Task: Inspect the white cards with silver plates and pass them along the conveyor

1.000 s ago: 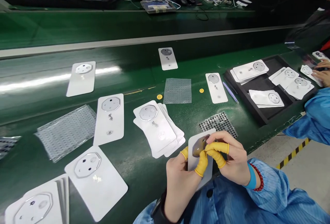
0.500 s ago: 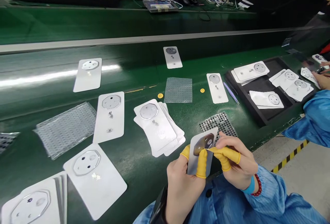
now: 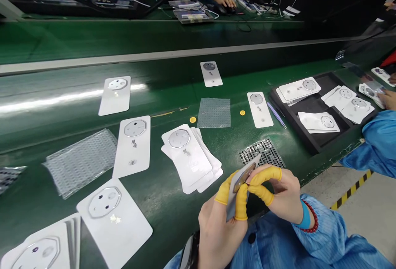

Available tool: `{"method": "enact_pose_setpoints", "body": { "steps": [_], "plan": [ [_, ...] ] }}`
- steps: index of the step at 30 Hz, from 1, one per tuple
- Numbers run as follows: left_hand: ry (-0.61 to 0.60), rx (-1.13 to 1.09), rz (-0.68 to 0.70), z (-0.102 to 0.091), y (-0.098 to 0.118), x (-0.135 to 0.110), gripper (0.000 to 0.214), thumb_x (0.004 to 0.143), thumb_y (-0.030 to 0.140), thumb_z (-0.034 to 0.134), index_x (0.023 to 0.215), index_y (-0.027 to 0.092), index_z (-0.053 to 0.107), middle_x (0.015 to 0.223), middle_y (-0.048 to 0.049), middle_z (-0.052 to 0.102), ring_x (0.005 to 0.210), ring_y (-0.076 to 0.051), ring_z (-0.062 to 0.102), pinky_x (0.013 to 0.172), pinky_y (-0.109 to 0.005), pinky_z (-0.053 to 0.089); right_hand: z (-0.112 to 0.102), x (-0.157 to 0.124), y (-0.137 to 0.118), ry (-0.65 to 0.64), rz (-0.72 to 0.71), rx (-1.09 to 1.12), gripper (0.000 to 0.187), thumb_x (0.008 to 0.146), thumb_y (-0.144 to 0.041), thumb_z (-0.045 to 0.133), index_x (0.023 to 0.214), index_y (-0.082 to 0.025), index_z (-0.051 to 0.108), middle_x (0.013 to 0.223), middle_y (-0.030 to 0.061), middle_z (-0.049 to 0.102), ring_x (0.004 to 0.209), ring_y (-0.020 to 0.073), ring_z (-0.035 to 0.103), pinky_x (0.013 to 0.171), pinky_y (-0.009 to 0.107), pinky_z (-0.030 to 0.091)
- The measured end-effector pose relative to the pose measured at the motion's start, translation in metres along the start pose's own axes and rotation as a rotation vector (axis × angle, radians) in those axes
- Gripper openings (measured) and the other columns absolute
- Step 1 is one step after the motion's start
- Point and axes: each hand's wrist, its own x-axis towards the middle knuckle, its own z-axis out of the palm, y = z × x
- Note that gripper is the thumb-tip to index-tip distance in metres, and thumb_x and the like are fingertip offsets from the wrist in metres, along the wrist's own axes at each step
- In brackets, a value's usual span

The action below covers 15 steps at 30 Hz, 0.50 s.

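Observation:
My left hand, in yellow finger cots, grips a white phone back cover by its edges, tilted steeply so that it shows nearly edge-on. A dark camera window lies near its upper end. My right hand, also in yellow cots, pinches at that window; whatever sits between its fingertips is too small to make out. Just beyond the held cover lies a clear sheet of black dots. Left of my hands, a fanned stack of white phone back covers rests on the green bench.
More covers lie about, including a large near one. A black divided tray holds several covers, with purple tweezers beside it. Bubble-patterned sheets and yellow round pieces lie mid-bench. A co-worker's sleeve is at right.
The held cover has turned more edge-on to me. My right fingers have moved slightly left, closer to its window. The whole view has shifted a little.

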Motion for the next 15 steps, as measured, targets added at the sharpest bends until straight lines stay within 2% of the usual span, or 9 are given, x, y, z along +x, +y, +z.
{"method": "enact_pose_setpoints", "body": {
  "steps": [2, 4, 6, 8, 10, 11, 13, 15],
  "plan": [
    [0.033, -0.054, -0.008, 0.002, 0.0, 0.0, 0.029, 0.078, 0.014, 0.064, 0.106, 0.017, 0.067, 0.08, -0.004, 0.079, 0.063, -0.019, 0.074, 0.062, -0.022, 0.057, 0.003, -0.001, -0.001, 0.044, 0.011, 0.031, 0.015, 0.079, -0.005, 0.07, 0.082, -0.018, 0.065, 0.081, 0.0024, 0.07, 0.076, 0.0126, 0.068, 0.073, 0.024, 0.057],
    [0.021, -0.153, -0.077, 0.005, 0.0, -0.001, 0.024, 0.078, 0.017, 0.067, 0.102, 0.018, 0.069, 0.075, -0.0023, 0.078, 0.058, -0.018, 0.073, 0.058, -0.021, 0.057, 0.006, -0.001, -0.003, 0.149, 0.003, 0.087, 0.015, 0.081, -0.006, 0.068, 0.08, -0.019, 0.062, 0.079, 0.0012, 0.068, 0.073, 0.0118, 0.066, 0.072, 0.025, 0.057],
    [-0.05, -0.319, -0.208, 0.006, 0.0, 0.0, 0.02, 0.077, 0.021, 0.07, 0.097, 0.019, 0.072, 0.075, -0.0021, 0.078, 0.059, -0.019, 0.073, 0.057, -0.022, 0.057, 0.007, 0.0, -0.006, 0.298, -0.004, 0.157, 0.015, 0.083, -0.008, 0.067, 0.078, -0.02, 0.058, 0.078, 0.0001, 0.065, 0.072, 0.0113, 0.064, 0.074, 0.028, 0.058],
    [-0.101, -0.514, -0.377, 0.006, 0.002, 0.001, 0.018, 0.077, 0.024, 0.072, 0.094, 0.019, 0.073, 0.079, -0.0031, 0.078, 0.063, -0.02, 0.073, 0.059, -0.022, 0.059, 0.005, 0.002, -0.009, 0.36, 0.008, 0.213, 0.015, 0.083, -0.012, 0.068, 0.077, -0.021, 0.058, 0.077, -0.0004, 0.063, 0.072, 0.011, 0.063, 0.077, 0.029, 0.059],
    [-0.074, -0.665, -0.522, 0.002, 0.006, 0.005, 0.019, 0.075, 0.024, 0.074, 0.094, 0.019, 0.073, 0.083, -0.0039, 0.079, 0.066, -0.019, 0.074, 0.06, -0.022, 0.06, -0.001, 0.004, -0.011, 0.31, 0.02, 0.236, 0.008, 0.084, -0.017, 0.07, 0.086, -0.022, 0.064, 0.082, 0.0008, 0.065, 0.076, 0.012, 0.065, 0.08, 0.03, 0.059],
    [-0.057, -0.718, -0.57, 0.001, 0.008, 0.007, 0.02, 0.074, 0.023, 0.075, 0.093, 0.019, 0.073, 0.082, -0.0037, 0.079, 0.066, -0.018, 0.074, 0.059, -0.02, 0.059, -0.005, 0.005, -0.011, 0.279, 0.022, 0.244, 0.013, 0.085, -0.02, 0.07, 0.097, -0.024, 0.066, 0.09, 0.0025, 0.067, 0.083, 0.0137, 0.066, 0.084, 0.032, 0.058],
    [-0.028, -0.796, -0.616, -0.001, 0.012, 0.011, 0.021, 0.07, 0.021, 0.078, 0.09, 0.019, 0.073, 0.08, -0.0028, 0.079, 0.063, -0.017, 0.073, 0.056, -0.017, 0.058, -0.013, 0.006, -0.01, 0.223, 0.025, 0.238, 0.036, 0.087, -0.027, 0.068, 0.122, -0.029, 0.059, 0.118, 0.0059, 0.065, 0.108, 0.0192, 0.064, 0.099, 0.04, 0.053],
    [0.002, -0.842, -0.636, 0.0, 0.014, 0.015, 0.023, 0.067, 0.021, 0.081, 0.088, 0.019, 0.073, 0.076, -0.0017, 0.079, 0.06, -0.016, 0.073, 0.054, -0.016, 0.058, -0.021, 0.006, -0.007, 0.135, 0.047, 0.211, 0.055, 0.089, -0.035, 0.065, 0.14, -0.033, 0.045, 0.141, 0.0063, 0.051, 0.131, 0.0247, 0.05, 0.111, 0.047, 0.042]
  ]
}}
